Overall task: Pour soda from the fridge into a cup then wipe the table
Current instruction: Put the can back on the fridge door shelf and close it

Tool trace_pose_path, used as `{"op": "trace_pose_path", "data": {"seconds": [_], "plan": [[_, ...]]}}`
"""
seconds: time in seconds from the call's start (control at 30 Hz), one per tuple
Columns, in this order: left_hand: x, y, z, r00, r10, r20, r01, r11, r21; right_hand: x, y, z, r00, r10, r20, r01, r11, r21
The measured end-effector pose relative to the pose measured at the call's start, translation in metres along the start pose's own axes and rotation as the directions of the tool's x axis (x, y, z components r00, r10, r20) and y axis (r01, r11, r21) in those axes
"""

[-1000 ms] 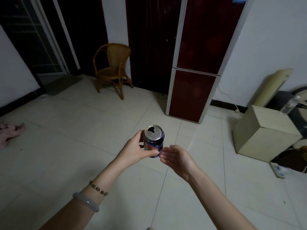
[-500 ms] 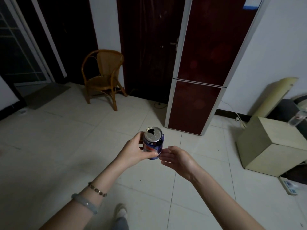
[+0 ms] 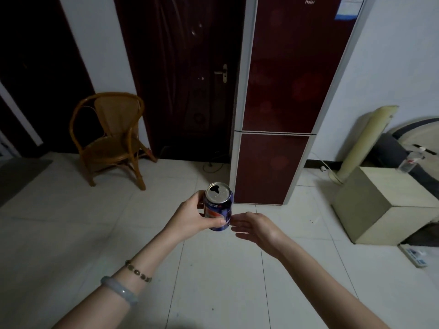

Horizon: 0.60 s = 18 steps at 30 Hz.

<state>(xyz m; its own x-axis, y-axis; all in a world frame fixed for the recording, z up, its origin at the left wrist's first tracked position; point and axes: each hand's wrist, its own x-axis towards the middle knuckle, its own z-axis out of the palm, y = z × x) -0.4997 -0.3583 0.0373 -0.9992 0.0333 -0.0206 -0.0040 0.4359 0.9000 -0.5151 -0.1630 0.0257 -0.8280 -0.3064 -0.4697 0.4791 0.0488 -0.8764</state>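
An opened blue soda can (image 3: 219,205) stands upright in my left hand (image 3: 193,218), which grips it around the side at chest height over the tiled floor. Its silver top shows the open mouth. My right hand (image 3: 255,227) is just to the right of the can, fingers spread and pointing left, holding nothing and not clearly touching it. The tall dark red fridge (image 3: 282,96) stands straight ahead with both doors closed. No cup or table is in view.
A wicker chair (image 3: 111,138) stands at the back left beside a dark door (image 3: 187,74). A pale box-shaped cabinet (image 3: 384,207) sits at the right with a clear bottle (image 3: 409,160) behind it. A power strip (image 3: 414,255) lies on the floor.
The view has tilted up and shifted, showing more of the fridge and door. The can stays in my left hand, and my right hand has stayed open beside it.
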Motion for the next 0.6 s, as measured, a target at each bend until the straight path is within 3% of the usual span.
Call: {"op": "trace_pose_path", "data": {"seconds": [0.6], "plan": [[0.295, -0.014, -0.067, 0.994, 0.070, 0.080, -0.068, 0.997, -0.037, 0.253, -0.146, -0.038, 0.996, -0.089, -0.025, 0.085, 0.988, -0.127]]}}
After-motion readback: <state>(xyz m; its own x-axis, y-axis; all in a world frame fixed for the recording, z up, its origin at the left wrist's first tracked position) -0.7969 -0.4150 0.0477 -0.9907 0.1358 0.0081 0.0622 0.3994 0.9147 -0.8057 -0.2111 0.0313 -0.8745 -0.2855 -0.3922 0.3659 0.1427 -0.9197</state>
